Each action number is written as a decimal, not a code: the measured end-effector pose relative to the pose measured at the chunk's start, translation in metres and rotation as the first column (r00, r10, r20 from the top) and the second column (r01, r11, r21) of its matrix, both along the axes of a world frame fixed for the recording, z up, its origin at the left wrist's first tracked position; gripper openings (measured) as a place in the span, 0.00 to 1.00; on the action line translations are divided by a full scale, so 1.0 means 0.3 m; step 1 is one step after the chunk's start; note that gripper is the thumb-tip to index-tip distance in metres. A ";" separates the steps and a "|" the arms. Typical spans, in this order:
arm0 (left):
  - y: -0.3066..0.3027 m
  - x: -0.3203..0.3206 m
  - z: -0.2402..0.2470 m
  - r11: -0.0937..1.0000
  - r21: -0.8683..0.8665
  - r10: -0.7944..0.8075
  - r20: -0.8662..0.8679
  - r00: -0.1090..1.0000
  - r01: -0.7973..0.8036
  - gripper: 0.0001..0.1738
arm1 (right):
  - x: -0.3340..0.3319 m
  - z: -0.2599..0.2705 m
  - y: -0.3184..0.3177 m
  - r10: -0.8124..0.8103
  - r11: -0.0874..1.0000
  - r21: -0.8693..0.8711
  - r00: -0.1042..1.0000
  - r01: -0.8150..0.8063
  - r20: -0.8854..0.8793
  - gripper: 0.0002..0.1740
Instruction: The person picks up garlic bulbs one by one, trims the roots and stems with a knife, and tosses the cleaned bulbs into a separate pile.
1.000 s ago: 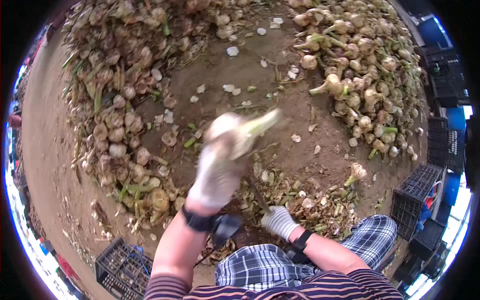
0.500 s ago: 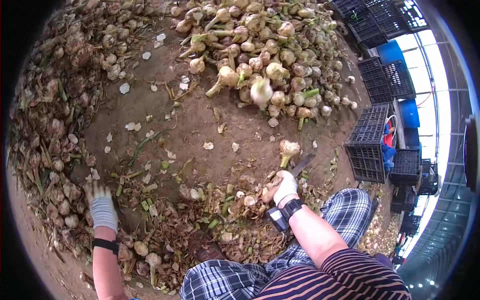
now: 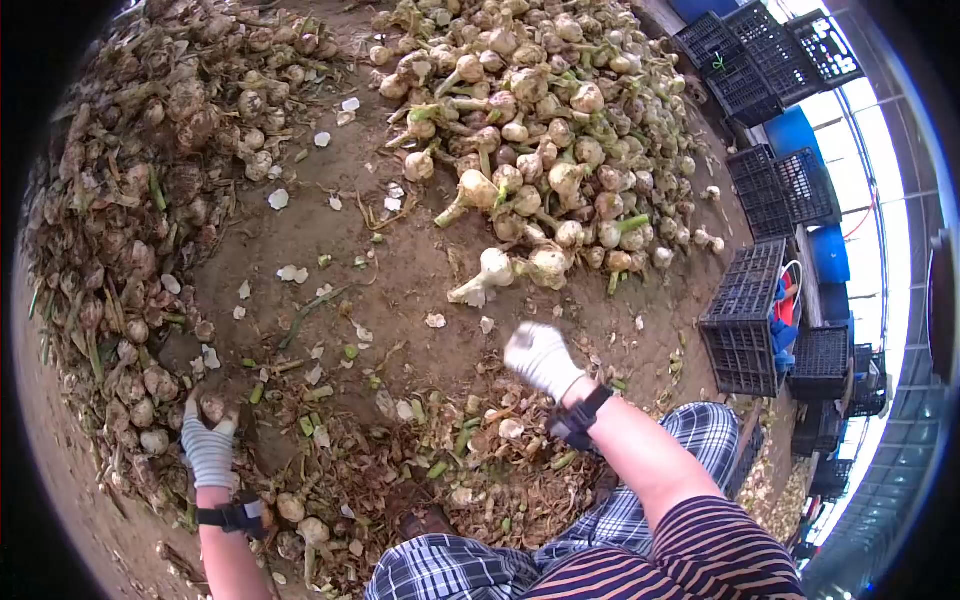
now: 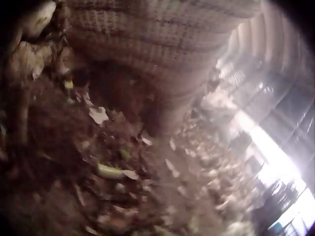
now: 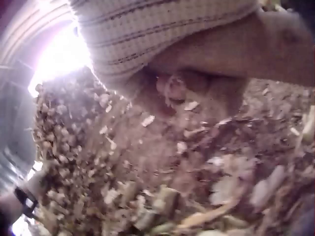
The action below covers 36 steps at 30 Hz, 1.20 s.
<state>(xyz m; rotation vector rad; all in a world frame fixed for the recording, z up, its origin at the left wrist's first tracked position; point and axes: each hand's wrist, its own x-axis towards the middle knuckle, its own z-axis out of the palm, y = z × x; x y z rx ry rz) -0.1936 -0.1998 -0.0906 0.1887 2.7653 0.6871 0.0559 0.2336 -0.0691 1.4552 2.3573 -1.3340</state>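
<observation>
At the edge of the left garlic heap (image 3: pixel 125 390), my left hand (image 3: pixel 208 450) in a striped glove reaches down, its thumb and fingers closing on either side of a garlic bulb (image 3: pixel 212 408). Its glove fills the top of the left wrist view, with the fingertips in shadow. My right hand (image 3: pixel 543 360) is curled into a fist above the soil. A smooth brown handle (image 5: pixel 231 49) of the knife lies in its grip in the right wrist view; the blade is hidden. Beyond it, a pale garlic bulb with its stem (image 3: pixel 490 275) lies against the right garlic heap (image 3: pixel 550 130).
Leaf trimmings and cut stems (image 3: pixel 440 450) cover the ground before my plaid-covered knees (image 3: pixel 450 565). White skin scraps (image 3: pixel 290 273) dot the bare soil. Black plastic crates (image 3: pixel 745 320) and blue drums (image 3: pixel 828 250) line the right side.
My left hand let go of a trimmed bulb, which flew to the right heap, then reached left to another bulb. My right hand moved forward; the bulb lying near it is gone from that spot.
</observation>
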 end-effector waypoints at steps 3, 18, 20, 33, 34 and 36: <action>0.072 0.110 0.001 0.704 0.680 0.062 0.231 0.971 -0.206 0.37 | 0.053 -0.032 0.057 0.385 0.877 0.088 0.802 -0.472 0.457 0.12; 0.321 0.423 0.123 0.505 0.793 -0.240 0.508 0.827 -0.340 0.35 | -0.180 0.260 -0.430 0.847 0.507 0.298 0.532 -0.809 0.004 0.05; 0.314 0.460 0.158 0.157 0.680 -0.283 0.726 0.627 -0.716 0.28 | -0.203 0.269 -0.461 0.908 0.389 0.261 0.416 -0.883 0.053 0.07; 0.275 0.461 0.354 0.548 0.835 -0.459 0.344 0.819 -0.043 0.36 | -0.266 0.131 -0.378 0.797 0.496 -0.037 0.438 -0.867 0.416 0.12; 0.276 0.473 0.355 0.478 0.739 -0.347 0.655 0.671 -0.474 0.37 | -0.220 0.086 -0.335 0.753 0.515 0.048 0.479 -0.856 0.451 0.11; 0.276 0.398 0.263 0.617 0.726 -0.150 0.488 0.860 -0.304 0.35 | -0.195 0.068 -0.329 0.688 0.550 0.140 0.542 -0.823 0.483 0.10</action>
